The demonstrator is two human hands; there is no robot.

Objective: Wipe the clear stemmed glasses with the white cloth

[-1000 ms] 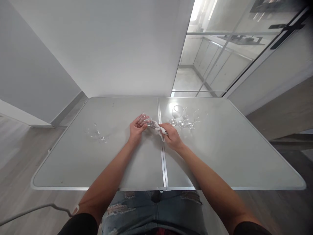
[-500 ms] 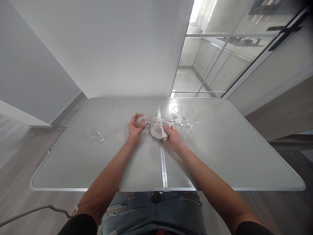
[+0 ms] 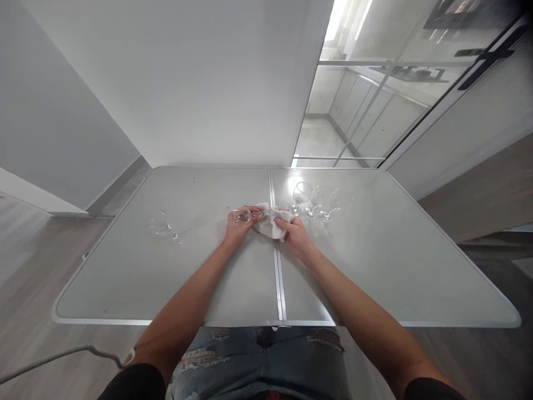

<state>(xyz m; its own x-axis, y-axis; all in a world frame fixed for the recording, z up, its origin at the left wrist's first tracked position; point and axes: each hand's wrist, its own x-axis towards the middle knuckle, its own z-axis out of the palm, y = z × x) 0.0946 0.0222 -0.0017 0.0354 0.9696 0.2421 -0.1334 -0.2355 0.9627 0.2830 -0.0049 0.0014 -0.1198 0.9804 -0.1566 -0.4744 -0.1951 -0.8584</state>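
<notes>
My left hand (image 3: 238,225) is closed on a clear wine glass (image 3: 241,215), which lies sideways with its bowl to the left and its stem pointing right. Around the foot end of the glass is a white cloth (image 3: 266,225), which hides part of the foot. My right hand (image 3: 293,230) grips the cloth from the right side, thumb on top. Both hands are close together above the table's middle seam.
Three wine glasses (image 3: 302,193) stand upright in a row just right of my hands. Further left on the grey folding table (image 3: 375,266) is another clear glass (image 3: 166,230). A wall rises behind the table, with a glass door (image 3: 358,111) at the back right.
My left hand has slid right along the wine glass, from the bowl toward the stem, and now meets the cloth. My right hand stays nearly in place with the cloth bunched.
</notes>
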